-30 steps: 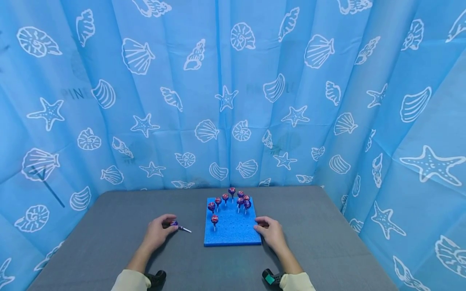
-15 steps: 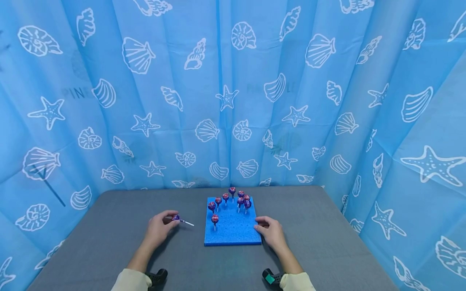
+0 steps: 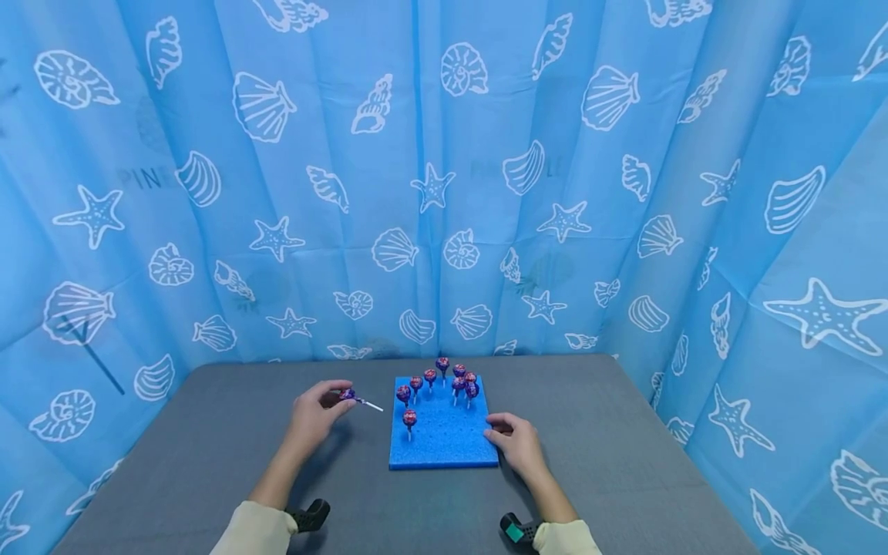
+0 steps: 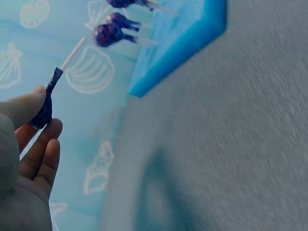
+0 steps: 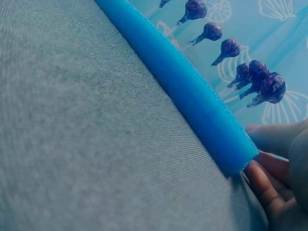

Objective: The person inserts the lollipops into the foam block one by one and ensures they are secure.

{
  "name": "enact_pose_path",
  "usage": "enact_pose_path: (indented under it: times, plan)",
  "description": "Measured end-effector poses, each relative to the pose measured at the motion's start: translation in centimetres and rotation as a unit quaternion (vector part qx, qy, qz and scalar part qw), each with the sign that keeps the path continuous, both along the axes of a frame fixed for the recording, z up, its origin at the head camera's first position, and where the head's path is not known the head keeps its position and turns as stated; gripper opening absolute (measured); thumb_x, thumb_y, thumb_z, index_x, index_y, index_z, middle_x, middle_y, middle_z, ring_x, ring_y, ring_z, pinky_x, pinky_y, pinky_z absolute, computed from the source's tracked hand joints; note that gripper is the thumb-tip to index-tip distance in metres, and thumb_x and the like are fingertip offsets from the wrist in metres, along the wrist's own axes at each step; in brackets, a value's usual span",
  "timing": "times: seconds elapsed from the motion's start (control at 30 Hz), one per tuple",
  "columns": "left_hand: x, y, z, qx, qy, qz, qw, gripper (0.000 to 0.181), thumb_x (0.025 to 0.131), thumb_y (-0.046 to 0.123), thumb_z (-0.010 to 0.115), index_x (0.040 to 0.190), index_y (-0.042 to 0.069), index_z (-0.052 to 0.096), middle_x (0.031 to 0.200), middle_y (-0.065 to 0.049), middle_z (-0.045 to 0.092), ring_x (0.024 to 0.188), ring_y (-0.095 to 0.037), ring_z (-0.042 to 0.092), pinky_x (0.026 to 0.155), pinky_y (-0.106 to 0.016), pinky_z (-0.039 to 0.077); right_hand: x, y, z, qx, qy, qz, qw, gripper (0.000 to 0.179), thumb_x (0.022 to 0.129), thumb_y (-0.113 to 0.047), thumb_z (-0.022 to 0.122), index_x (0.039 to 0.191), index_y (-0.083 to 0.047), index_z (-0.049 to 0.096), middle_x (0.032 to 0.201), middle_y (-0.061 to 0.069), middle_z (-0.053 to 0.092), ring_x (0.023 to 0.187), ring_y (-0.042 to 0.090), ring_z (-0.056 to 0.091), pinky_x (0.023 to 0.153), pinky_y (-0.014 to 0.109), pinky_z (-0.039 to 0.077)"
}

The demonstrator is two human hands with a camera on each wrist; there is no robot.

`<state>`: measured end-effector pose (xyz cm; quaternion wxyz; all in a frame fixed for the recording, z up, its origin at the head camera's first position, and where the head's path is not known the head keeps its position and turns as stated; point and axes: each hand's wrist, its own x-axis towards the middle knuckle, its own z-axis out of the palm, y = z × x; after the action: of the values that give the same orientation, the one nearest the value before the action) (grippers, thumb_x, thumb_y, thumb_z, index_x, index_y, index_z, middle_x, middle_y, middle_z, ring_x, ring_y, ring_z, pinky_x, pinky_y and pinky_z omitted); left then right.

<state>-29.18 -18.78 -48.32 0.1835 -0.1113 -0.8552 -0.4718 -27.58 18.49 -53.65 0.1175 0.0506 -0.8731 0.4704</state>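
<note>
A lollipop (image 3: pixel 348 394) in a purple and red wrapper is pinched by its head between thumb and fingers of my left hand (image 3: pixel 315 415). Its white stick points right, toward the blue foam board (image 3: pixel 444 447); in the left wrist view the lollipop (image 4: pixel 48 98) has its stick slanting up. Several more lollipops stand upright in the board, most along its back and left side, one lollipop (image 3: pixel 409 418) nearer the front left. My right hand (image 3: pixel 519 445) holds the board's right edge, and in the right wrist view the thumb (image 5: pixel 272 137) lies over the foam edge.
The board lies on a grey cloth-covered table (image 3: pixel 597 462). A blue curtain (image 3: pixel 430 200) with white shell and starfish prints hangs behind and at both sides. Black devices are strapped at both wrists, the left strap (image 3: pixel 311 516) and the right strap (image 3: pixel 519 529).
My left hand has lifted the lollipop and carried it right and away from me, closer to the foam board. The right hand and the board have stayed in place.
</note>
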Motion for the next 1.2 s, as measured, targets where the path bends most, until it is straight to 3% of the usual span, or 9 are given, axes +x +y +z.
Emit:
enact_pose_path:
  times: [0.3,0.77,0.9,1.2]
  plan:
    - [-0.5,1.9,1.4,0.002,0.025,-0.007,0.9997,0.03,0.085,0.012,0.076,0.114,0.01,0.069,0.103,-0.005,0.067,0.088,-0.02,0.063,0.076,-0.03,0.052,0.0,0.2,0.0,-0.004,0.002,0.005,1.0,0.019,0.089,-0.009,0.071,0.108,-0.005,0.07,0.099,0.006,0.068,0.09,0.021,0.063,0.08,0.04,0.052]
    - [-0.1,6.0,2.4,-0.001,0.036,-0.027,0.999,0.027,0.084,0.012,0.077,0.11,0.013,0.07,0.104,-0.002,0.066,0.091,-0.018,0.063,0.079,-0.035,0.053,0.1,0.2,0.0,-0.004,0.001,0.008,1.0,0.019,0.089,-0.009,0.071,0.108,-0.005,0.07,0.098,0.005,0.068,0.09,0.02,0.063,0.08,0.04,0.052]
    - [0.0,7.2,2.6,-0.009,0.057,-0.03,0.9979,0.027,0.083,0.01,0.078,0.109,0.013,0.071,0.104,-0.002,0.065,0.091,-0.019,0.063,0.08,-0.039,0.053,0.1,0.2,0.0,-0.004,0.001,0.007,1.0,0.019,0.09,-0.009,0.07,0.108,-0.005,0.07,0.099,0.006,0.068,0.09,0.021,0.063,0.08,0.04,0.052]
    - [0.6,9.9,2.7,-0.069,0.117,-0.035,0.9901,0.027,0.08,0.003,0.079,0.105,0.01,0.071,0.103,-0.001,0.064,0.094,-0.018,0.062,0.08,-0.036,0.053,0.1,0.1,0.1,-0.006,-0.001,0.004,1.0,0.019,0.089,-0.007,0.071,0.107,-0.005,0.07,0.098,0.007,0.068,0.089,0.021,0.063,0.08,0.04,0.052]
